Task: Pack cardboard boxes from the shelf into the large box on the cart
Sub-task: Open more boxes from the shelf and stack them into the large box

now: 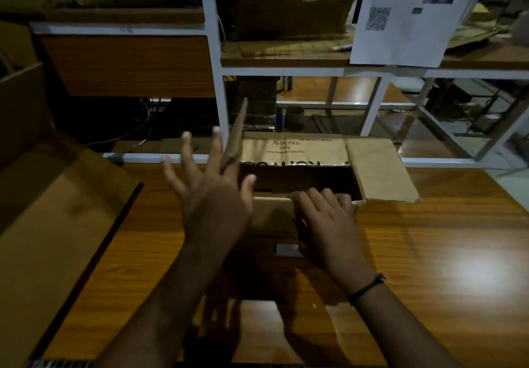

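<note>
An open cardboard box (297,150) printed "Aveeno baby" stands on the wooden table (429,253) in front of me, its flaps spread. The right flap (380,173) lies flat outward and the left flap (237,133) stands upright. My left hand (209,193) is raised with fingers spread straight, touching that upright flap. My right hand (326,221) lies on the near flap (272,216), its fingers curled over the flap's edge into the box. A large open cardboard box (51,210) sits at the left edge.
A white metal shelf frame (220,81) with wooden boards rises behind the table, holding a torn cardboard piece (292,12) and other boxes. A printed sheet with a QR code (406,15) hangs at the upper right. Cables lie in the dark lower shelf.
</note>
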Motion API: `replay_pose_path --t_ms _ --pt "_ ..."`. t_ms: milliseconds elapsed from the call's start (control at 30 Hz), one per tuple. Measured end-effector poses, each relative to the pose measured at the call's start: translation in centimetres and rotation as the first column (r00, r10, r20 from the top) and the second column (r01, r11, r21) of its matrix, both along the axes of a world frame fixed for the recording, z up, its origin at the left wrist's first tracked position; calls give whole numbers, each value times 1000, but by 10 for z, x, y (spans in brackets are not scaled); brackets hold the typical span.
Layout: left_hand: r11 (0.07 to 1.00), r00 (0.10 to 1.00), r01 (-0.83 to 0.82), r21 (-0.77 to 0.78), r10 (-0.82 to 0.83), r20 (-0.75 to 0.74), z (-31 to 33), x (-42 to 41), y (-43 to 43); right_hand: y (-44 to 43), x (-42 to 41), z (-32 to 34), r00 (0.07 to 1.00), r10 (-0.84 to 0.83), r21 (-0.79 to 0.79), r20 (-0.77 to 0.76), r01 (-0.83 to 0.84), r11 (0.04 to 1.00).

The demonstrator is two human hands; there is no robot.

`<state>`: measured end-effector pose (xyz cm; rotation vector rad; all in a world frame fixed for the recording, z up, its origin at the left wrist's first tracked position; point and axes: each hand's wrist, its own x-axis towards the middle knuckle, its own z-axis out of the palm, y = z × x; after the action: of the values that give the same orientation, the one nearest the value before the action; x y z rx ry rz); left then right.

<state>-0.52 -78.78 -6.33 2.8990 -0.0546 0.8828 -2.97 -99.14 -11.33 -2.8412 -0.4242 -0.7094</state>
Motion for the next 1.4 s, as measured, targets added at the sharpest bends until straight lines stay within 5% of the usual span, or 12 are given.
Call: replay_pose_path --t_ms 100,300,467,700,833,933,1133,1400 --pt "989 992 -127 -77 127 -11 -2 7 23 0 1 -2 1000 3 2 4 -3 1000" --pt "902 881 -379 -207 283 -380 -16 9 35 0 1 -3 999 17 15 28 -18 1000" --pt "899 859 -309 -310 125 -497 -8 10 37 1 0 -5 999 4 4 44 -4 1000" --pt "861 919 -236 -451 47 -391 -13 21 30 1 2 -4 1000 -2 17 7 2 1000" --pt "925 940 -196 -325 83 -330 -6 15 26 0 0 -1 1000 16 59 -8 -15 998" --pt "969 985 18 -245 -60 -164 4 3 10 -1 -7 2 1000 17 106 1 -17 994" --pt "946 805 161 -281 -291 -518 17 3 -11 -3 -38 5 998 53 98 -42 -48 994" --pt "942 885 315 -111 -334 -323 40 46 -10 -2 -40 12 990 15 103 -143 0 995"
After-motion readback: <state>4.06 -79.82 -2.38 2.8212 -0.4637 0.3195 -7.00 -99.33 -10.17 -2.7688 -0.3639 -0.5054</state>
